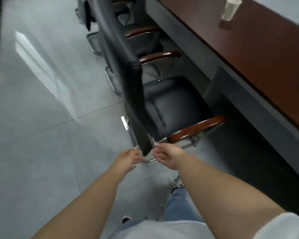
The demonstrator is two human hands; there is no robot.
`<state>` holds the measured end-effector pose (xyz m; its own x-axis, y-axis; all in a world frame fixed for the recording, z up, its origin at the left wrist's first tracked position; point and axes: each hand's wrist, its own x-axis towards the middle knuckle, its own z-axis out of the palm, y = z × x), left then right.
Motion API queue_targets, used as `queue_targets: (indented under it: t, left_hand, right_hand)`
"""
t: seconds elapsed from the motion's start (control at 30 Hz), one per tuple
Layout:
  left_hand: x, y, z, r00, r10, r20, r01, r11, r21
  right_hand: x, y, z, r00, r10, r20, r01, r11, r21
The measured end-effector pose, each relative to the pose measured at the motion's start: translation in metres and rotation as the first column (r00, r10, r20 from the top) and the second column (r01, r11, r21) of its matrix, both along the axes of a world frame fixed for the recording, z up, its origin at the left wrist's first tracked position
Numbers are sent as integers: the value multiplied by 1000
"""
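Two relaxed hands (128, 158) (166, 156), flanking chair backrest (135, 90)

Person's got the left hand (128, 158) and right hand (167, 156) on either side of the near corner of the black chair's (176, 107) backrest (141, 135). The fingers (158, 150) look loose, but it's too blurry to say if they touch it. The chair's wooden armrest (195, 128) is right by the reddish-brown bench (266, 66), and a paper cup (230, 8) stands at the bench's far end.
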<state>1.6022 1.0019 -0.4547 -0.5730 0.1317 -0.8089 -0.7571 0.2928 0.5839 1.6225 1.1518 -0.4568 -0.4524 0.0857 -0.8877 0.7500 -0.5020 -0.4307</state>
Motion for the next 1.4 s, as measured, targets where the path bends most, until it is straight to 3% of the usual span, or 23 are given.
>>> queue_targets:
  t: [0.1, 0.3, 0.5, 0.67, 0.93, 1.1, 1.27, 1.4]
  left_hand:
    - [3, -71, 25, 975, 212, -63, -204, 972, 119]
    - [-27, -130, 78, 884, 430, -186, -362, 879, 311]
    - [-69, -149, 120, 807, 526, -268, -388, 815, 430]
    - [-114, -155, 127, 776, 560, -288, -427, 804, 414]
    - [-216, -148, 158, 710, 604, -362, -432, 780, 453]
    - [-273, -159, 174, 655, 642, -399, -426, 750, 507]
    - [-354, -156, 170, 738, 547, -395, -309, 795, 523]
    - [-426, -118, 176, 846, 379, -374, -99, 802, 589]
  right_hand:
    - [-10, -77, 24, 985, 132, -113, -135, 991, -17]
    - [-51, -146, 72, 915, 196, -352, -210, 978, -2]
    - [-98, -174, 107, 859, 200, -471, -193, 979, 63]
    - [-150, -183, 113, 858, 205, -471, -151, 977, 150]
    - [-255, -194, 155, 773, 121, -622, -98, 993, 72]
    - [-302, -199, 158, 759, 115, -641, -60, 992, 107]
    - [-355, -201, 157, 749, 24, -662, 81, 988, 128]
    - [-396, -176, 193, 638, -87, -765, 296, 945, 139]
